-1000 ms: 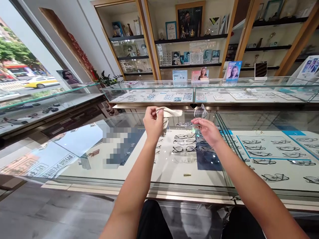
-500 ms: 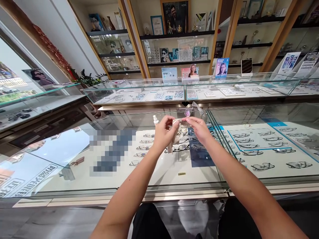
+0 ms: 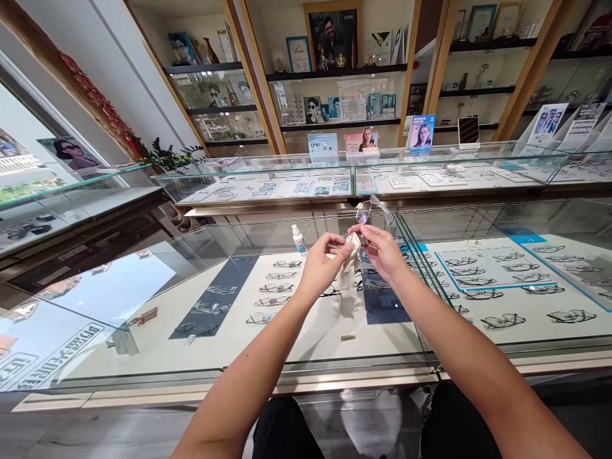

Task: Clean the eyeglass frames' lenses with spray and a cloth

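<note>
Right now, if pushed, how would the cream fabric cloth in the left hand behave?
The cream fabric cloth is probably floppy: it droops in folds below the left hand. Likely light, since it looks thin. Pushed, it would probably crumple rather than roll, being bunched and creased.

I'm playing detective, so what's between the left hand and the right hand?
In the head view, a pale, crumpled cloth is between the left hand and the right hand.
</note>
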`<state>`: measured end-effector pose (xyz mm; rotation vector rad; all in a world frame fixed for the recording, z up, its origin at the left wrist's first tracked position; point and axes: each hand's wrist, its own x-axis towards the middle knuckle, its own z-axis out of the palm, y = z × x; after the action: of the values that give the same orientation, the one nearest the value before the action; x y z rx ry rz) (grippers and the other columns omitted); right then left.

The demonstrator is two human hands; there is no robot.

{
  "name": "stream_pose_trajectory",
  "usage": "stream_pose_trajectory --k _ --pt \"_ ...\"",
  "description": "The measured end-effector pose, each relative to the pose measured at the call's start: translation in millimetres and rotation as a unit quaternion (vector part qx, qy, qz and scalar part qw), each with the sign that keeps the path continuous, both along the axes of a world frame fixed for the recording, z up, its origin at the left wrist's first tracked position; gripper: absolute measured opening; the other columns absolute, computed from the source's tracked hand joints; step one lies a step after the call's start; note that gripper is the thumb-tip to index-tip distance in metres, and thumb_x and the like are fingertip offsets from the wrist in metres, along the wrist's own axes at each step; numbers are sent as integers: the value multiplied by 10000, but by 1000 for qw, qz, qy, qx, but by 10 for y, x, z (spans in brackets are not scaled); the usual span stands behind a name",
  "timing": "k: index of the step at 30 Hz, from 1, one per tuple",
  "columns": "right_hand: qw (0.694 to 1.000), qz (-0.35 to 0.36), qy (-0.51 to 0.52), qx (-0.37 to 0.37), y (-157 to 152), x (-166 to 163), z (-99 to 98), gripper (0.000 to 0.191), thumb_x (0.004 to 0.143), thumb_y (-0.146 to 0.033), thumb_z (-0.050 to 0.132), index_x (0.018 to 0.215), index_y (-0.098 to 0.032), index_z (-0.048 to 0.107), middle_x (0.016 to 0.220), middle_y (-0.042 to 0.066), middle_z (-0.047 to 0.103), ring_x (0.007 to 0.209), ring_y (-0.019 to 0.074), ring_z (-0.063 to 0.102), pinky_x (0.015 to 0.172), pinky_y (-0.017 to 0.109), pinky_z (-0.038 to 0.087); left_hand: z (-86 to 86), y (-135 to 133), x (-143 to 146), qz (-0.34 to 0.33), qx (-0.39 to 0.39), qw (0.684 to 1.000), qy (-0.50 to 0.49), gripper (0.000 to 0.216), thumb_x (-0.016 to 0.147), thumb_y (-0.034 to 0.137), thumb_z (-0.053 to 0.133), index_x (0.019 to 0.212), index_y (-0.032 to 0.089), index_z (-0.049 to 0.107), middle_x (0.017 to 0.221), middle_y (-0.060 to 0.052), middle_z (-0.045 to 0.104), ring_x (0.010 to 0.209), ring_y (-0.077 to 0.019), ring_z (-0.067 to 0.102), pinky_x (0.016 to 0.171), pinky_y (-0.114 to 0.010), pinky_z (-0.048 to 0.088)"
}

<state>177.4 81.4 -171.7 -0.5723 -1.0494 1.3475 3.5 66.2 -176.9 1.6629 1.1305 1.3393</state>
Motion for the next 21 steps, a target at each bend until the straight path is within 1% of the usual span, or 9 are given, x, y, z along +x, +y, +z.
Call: stream_pose_trajectory --k 1,3,6,8,10,12,16,19,21 --pt "1000 -1 -3 4 -12 -1 9 323 729 -546 926 857 -252 885 958 45 832 888 198 669 877 337 523 10 -10 -7 -1 -22 999 25 488 871 671 806 977 201 727 948 -57 742 793 -180 646 660 -275 532" --pt "1000 -2 -13 11 -36 -3 22 334 737 -557 924 868 -252 887 995 48 833 892 195 661 847 328 524 36 -26 -12 -30 -62 997 44 569 858 762 770 917 197 739 863 -46 724 748 -180 620 675 -298 540" --pt "1000 13 -19 -3 -64 -7 25 361 717 -576 940 875 -255 888 958 39 816 816 178 641 741 305 514 64 -41 11 -95 -102 990 9 679 780 866 772 858 192 749 840 -48 718 780 -196 633 732 -328 572" --pt "999 24 -19 -17 -76 -11 19 378 704 -585 950 885 -259 887 908 31 798 744 166 621 666 295 490 63 -43 38 -137 -122 983 -29 694 762 875 785 879 191 770 861 -54 739 809 -204 657 788 -347 580" --pt "999 28 -20 -21 -83 -16 15 391 704 -593 952 898 -261 885 883 25 790 703 161 609 633 295 474 49 -42 59 -169 -142 973 -73 670 768 838 818 926 188 788 878 -62 758 819 -205 675 824 -356 573" --pt "999 30 -21 -15 -88 -23 16 401 707 -602 952 907 -262 884 875 23 789 709 164 618 648 299 480 40 -39 62 -191 -173 959 -119 635 754 775 881 955 179 792 893 -70 766 827 -199 686 840 -350 563" --pt "998 46 -35 0 -97 -41 15 426 737 -628 938 952 -262 898 857 17 776 716 152 594 675 289 479 88 -33 10 -218 -231 928 -194 577 687 616 1008 988 172 795 901 -58 747 784 -156 657 783 -299 528" --pt "997 62 -39 -9 -89 -52 -12 431 767 -628 923 1011 -273 909 721 -12 694 629 124 475 611 268 418 136 -23 -31 -233 -231 922 -207 512 695 541 1026 951 158 802 886 -52 723 744 -128 599 713 -269 475" --pt "998 59 -33 -10 -77 -56 -35 419 767 -620 927 1000 -273 911 728 -12 698 620 117 443 595 262 400 140 -14 -38 -231 -219 926 -201 508 708 542 1018 966 157 808 909 -55 722 750 -122 581 692 -259 446"
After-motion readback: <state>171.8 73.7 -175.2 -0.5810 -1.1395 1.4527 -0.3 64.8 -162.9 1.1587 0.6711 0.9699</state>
